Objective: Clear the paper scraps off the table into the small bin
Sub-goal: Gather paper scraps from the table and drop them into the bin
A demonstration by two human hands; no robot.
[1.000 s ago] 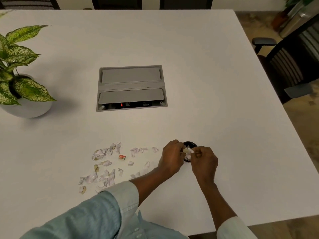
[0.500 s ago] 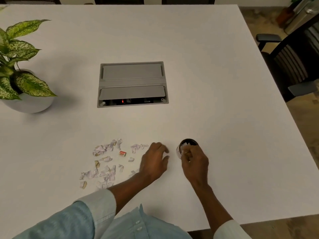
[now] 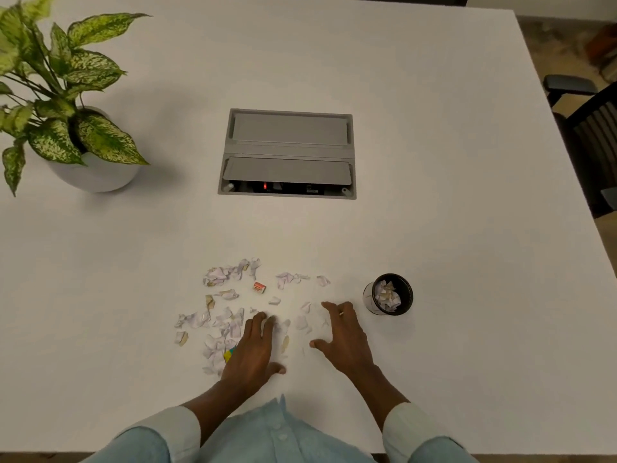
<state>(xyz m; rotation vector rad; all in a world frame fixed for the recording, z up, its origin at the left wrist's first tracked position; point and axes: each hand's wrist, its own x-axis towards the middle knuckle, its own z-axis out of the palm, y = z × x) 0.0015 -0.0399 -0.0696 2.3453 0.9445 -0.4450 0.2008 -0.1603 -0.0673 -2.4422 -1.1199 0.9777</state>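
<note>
A second ago both hands are up at the small bin (image 3: 405,290), feeding a scrap in. Now they are back down among the paper scraps (image 3: 225,324) on the counter (image 3: 434,195). The left hand (image 3: 253,349) lies spread and flat, fingertips on the nearest pieces. The right hand (image 3: 344,335) is splayed wide with nothing held, a few loose bits lying between the two hands. That load looks delivered, and I'd say the next gather is starting, with most of the litter still out to the left of and beyond the left hand. The bin stands upright just beyond and right of the right hand, white scraps showing inside. A red-and-white scrap (image 3: 259,287) beyond the left hand seems printed, but it's too small to read. Nothing else here has legible writing.
</note>
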